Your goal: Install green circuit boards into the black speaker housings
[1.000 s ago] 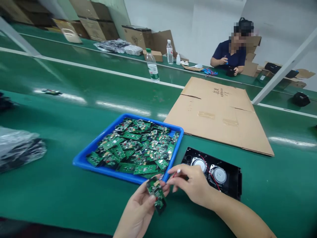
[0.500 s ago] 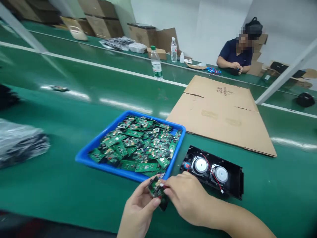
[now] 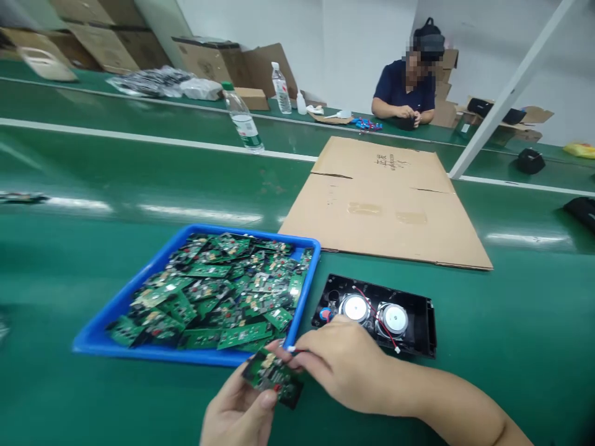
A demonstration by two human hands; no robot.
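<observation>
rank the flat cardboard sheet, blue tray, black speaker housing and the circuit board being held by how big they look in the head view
1. cardboard sheet
2. blue tray
3. black speaker housing
4. circuit board, held in the left hand

Left hand point(image 3: 237, 412) low at frame bottom, palm up, thumb pressed forward, fingers curled in pinch grip. Right hand point(image 3: 341, 362) just beside it, knuckles up, fingertips point(image 3: 283, 350) drawn together and meeting left thumb. Right forearm bare, angling in from lower right corner. Both wrists close together, hands touching.
</observation>
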